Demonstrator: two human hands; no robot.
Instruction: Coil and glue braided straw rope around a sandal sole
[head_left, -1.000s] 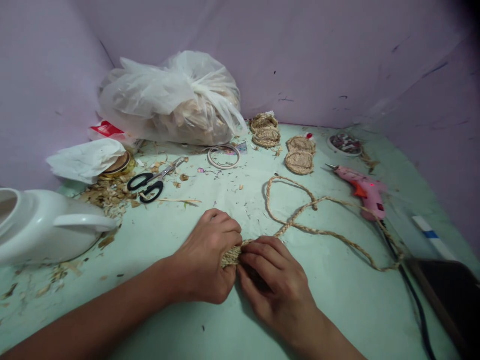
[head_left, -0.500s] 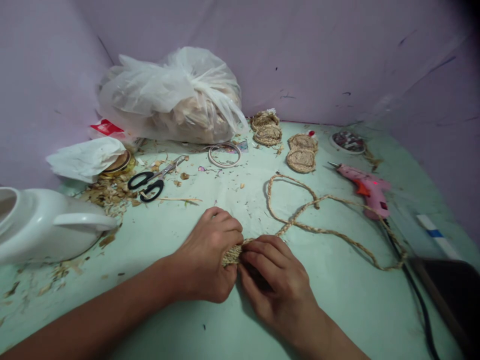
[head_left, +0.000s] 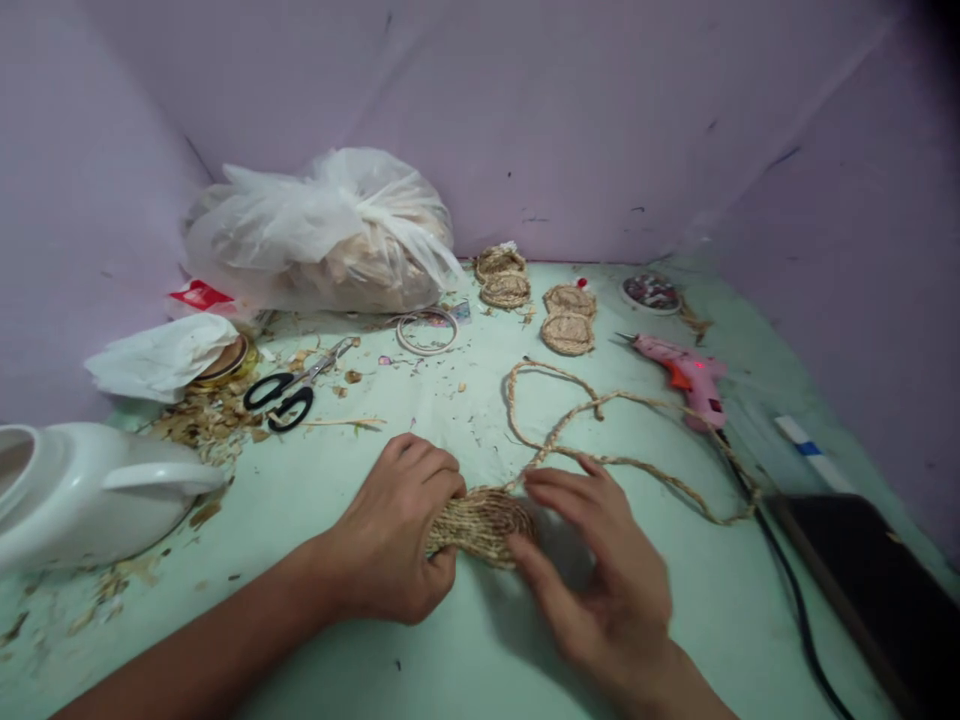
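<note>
A flat coiled piece of braided straw [head_left: 484, 525], shaped like a small sole, lies between my hands just above the table. My left hand [head_left: 409, 530] is closed on its left end, thumb below and fingers on top. At the other end, my right hand [head_left: 607, 560] is open, its thumb and fingers spread apart around the rounded edge, the thumb tip at or near the coil. A straw braid [head_left: 559, 425] runs from the coil's upper right edge and loops loosely across the table. The coil's left end is hidden under my left hand.
A pink hot glue gun [head_left: 686, 375] with a black cord lies at the right, near a dark phone-like slab [head_left: 870, 580]. Black-handled scissors [head_left: 289, 390], a white pitcher [head_left: 97, 490] and straw scraps are on the left. Behind are a plastic bag [head_left: 322, 230] and woven straw pieces [head_left: 568, 318].
My right hand has opened and drawn to the right, uncovering the coil's rounded end. My left hand keeps its grip. The whole view has shifted slightly.
</note>
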